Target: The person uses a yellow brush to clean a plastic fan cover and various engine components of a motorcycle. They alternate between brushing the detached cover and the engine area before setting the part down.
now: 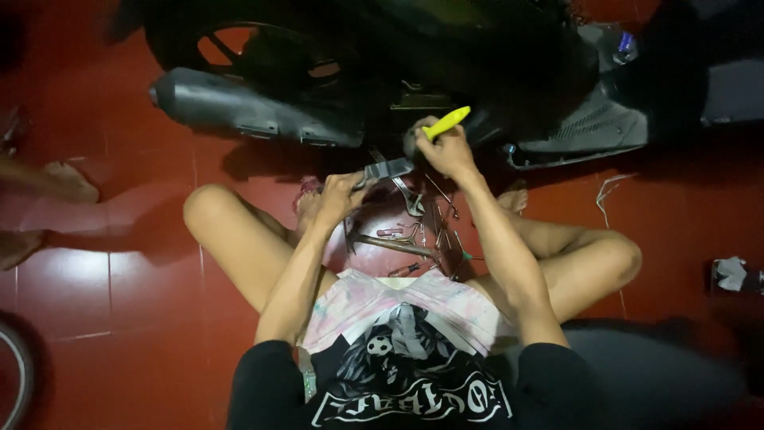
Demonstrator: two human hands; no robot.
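**A:** Scooter point(414, 48) first, biggest thing in shot. Dark bodywork runs across the whole top of the view, rear wheel point(255, 52) at upper left w/ red floor showing thru the spokes. Black exhaust muffler point(239, 107) lies along below the wheel, grey footboard panel point(593, 127) out to the right.

**B:** And the floor?

**A:** Glossy red tile floor point(119, 295), pale grout lines. Person sits on it cross-legged facing the scooter, knees spread wide, black printed shirt at the bottom edge, pale pink shorts.

**B:** Hands?

**A:** Right hand point(447, 151) is up against the scooter's underside, just right of the muffler's end, fist closed round a screwdriver w/ yellow handle point(446, 122). Handle sticks up and to the right out of the fist; shaft and tip hidden, can't tell where they land. Left hand point(342, 193) sits lower and to the left, fingers wrapped on one end of a grey metal bracket point(388, 169). Bracket reaches up-right toward the right hand, its far end just below that fist.

**B:** Touching the scooter?

**A:** Can't tell, too dark there.

**B:** Anything between the legs?

**A:** Loose hand tools point(414, 231) scattered on the floor between the shins, below both hands: wrenches, a couple of thin drivers, some too blurred to ID. Smaller stuff: crumpled grey rag point(734, 275) at far right, apart from everything, and a slice of a bicycle tyre point(16, 370) at lower left edge.
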